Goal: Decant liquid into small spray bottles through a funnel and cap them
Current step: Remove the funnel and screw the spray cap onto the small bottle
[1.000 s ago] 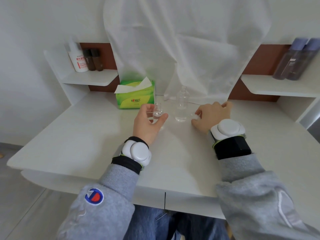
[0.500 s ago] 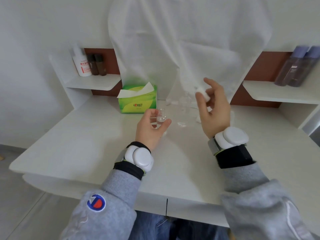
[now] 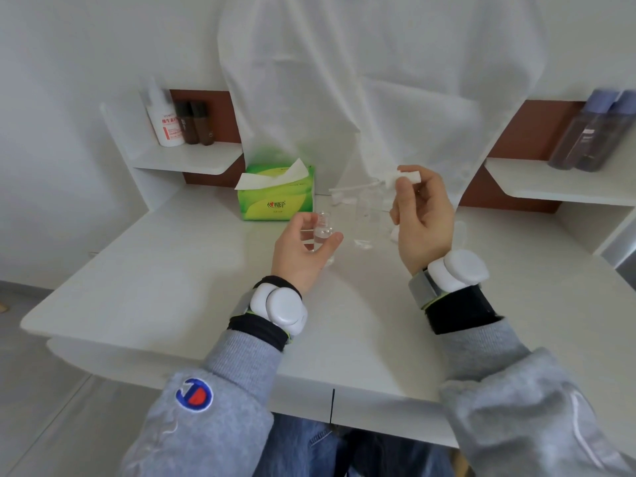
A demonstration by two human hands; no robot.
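Observation:
My left hand point(image 3: 303, 249) is wrapped around a small clear spray bottle point(image 3: 322, 232) that stands on the white table point(image 3: 165, 270); the bottle holds some clear liquid and its neck has no cap on it. My right hand point(image 3: 421, 215) is raised above the table and pinches a small white spray cap point(image 3: 407, 175) between thumb and fingertips, with its thin tube sticking out to the left. A larger clear bottle point(image 3: 370, 215) stands just behind and between my hands, partly hidden by my right hand.
A green tissue box point(image 3: 277, 192) sits behind my left hand. Small white pieces point(image 3: 340, 197) lie near the larger bottle. Wall shelves hold a white bottle and two brown ones point(image 3: 180, 123) at left, and purple bottles point(image 3: 592, 132) at right. A white sheet hangs behind.
My right hand has lifted off the table with the white cap, rising to above the larger bottle. My left hand has stayed on the small bottle.

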